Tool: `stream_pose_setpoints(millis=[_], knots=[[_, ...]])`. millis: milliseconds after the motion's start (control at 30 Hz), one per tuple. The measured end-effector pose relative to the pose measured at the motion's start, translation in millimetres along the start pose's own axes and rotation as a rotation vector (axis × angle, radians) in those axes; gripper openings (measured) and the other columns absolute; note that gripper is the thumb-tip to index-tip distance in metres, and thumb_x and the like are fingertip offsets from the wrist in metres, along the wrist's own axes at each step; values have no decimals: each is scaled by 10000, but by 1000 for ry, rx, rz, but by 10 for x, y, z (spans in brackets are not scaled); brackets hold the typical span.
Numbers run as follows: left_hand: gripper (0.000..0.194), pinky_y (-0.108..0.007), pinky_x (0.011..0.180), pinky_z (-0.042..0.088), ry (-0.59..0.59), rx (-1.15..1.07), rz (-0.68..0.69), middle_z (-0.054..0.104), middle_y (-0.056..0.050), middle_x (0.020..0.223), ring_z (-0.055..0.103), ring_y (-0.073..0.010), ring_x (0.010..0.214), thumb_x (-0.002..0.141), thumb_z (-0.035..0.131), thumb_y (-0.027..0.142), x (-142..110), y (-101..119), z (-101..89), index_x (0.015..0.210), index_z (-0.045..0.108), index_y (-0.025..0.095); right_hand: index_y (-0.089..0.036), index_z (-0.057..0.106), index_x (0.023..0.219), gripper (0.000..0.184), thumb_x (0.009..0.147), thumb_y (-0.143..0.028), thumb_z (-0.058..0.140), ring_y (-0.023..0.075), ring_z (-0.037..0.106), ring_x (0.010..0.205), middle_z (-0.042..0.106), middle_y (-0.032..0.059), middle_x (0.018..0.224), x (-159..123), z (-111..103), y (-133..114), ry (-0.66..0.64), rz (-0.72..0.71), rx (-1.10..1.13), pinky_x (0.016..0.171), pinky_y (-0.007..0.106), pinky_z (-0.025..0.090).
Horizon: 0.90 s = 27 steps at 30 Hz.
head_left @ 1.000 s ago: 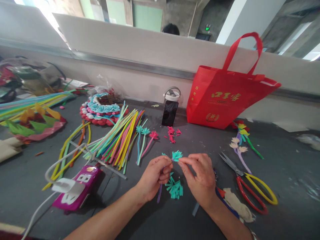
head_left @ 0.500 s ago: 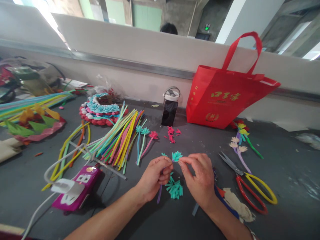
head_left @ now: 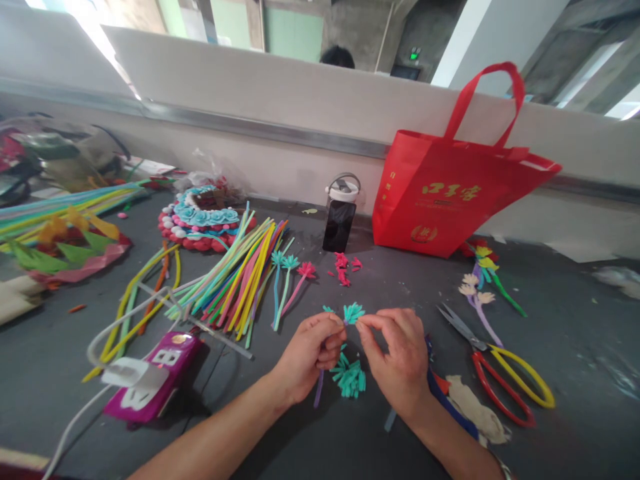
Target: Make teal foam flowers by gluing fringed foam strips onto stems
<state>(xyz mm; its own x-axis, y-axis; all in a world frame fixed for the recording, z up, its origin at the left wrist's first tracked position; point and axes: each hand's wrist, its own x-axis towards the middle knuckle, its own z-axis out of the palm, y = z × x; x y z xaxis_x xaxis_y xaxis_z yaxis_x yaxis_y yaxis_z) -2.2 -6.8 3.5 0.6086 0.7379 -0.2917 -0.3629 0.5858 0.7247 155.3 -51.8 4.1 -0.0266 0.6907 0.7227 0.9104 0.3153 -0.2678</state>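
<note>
My left hand [head_left: 313,350] is closed around a purple pipe-cleaner stem [head_left: 319,390], whose lower end sticks out below the fist. Atop the stem, at the thumb and forefinger, is a teal flower head [head_left: 353,313]. My right hand [head_left: 397,353] pinches at the right edge of this flower; whatever lies between its fingertips is too small to make out. Under the hands is a pile of short teal pipe-cleaner pieces [head_left: 350,379]. Farther off lie small red pieces [head_left: 342,269] and finished stems with a teal flower [head_left: 290,263] and a red flower [head_left: 307,270].
Scissors [head_left: 480,345] with red and yellow handles lie at right, near a beige cloth [head_left: 480,408]. A bundle of pipe cleaners [head_left: 245,280] and a purple power strip [head_left: 155,380] are at left. Behind stand a phone [head_left: 339,227] against a bottle and a red bag [head_left: 450,193].
</note>
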Motion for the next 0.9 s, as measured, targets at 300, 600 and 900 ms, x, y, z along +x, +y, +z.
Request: stream_pose_setpoints(millis=[300,600,900], knots=[[227,-224,430,86,10,13,2,310,90,548,163,-32,437,777,638,261,-9,15,11,652,469,174,-224,609,877,82,926,-161,626,196,539,797,604,22,813,7,-3,-2,2,-21,-28,761,362,411],[236,-218,427,91,15,20,-1,315,93,544,170,-27,429,759,653,271,-10,14,13,645,470,175,-219,611,865,85,929,-163,623,194,541,788,614,26,805,7,3,-2,9,-20,-17,742,354,408],[256,-204,425,87,19,-3,-5,314,97,551,158,-23,432,758,672,273,7,-4,-21,662,455,177,-217,612,869,82,919,-157,638,192,542,782,618,24,808,-3,19,-7,7,-9,8,757,357,426]])
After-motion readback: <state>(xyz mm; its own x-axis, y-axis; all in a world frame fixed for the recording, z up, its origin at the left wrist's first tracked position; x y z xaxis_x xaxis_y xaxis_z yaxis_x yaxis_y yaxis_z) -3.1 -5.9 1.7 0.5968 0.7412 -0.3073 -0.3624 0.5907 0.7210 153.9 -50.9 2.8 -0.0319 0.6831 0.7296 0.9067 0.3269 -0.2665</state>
